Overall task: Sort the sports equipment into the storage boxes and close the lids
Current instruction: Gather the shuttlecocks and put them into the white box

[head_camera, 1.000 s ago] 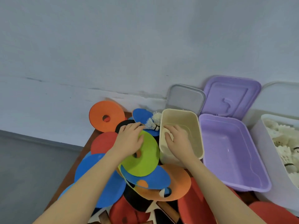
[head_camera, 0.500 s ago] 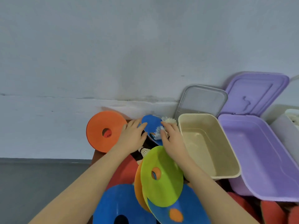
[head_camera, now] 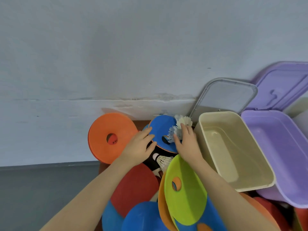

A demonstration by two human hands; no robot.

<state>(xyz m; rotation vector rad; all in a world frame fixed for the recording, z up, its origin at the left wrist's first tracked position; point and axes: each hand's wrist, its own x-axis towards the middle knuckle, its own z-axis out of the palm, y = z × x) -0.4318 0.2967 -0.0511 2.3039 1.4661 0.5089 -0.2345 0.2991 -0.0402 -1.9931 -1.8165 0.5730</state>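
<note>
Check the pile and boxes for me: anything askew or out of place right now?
Yes. The orange disc stands on edge against the wall, apart from the heap. A loose shuttlecock lies wedged among the discs below both hands. The cream box and purple box look empty, lids open.

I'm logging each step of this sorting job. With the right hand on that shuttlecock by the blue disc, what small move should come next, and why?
Probably lift the shuttlecock clear of the blue disc. The right hand has its fingers around the feathers, the left hand rests on the disc's edge, and the cream box beside them stands open and empty.
</note>
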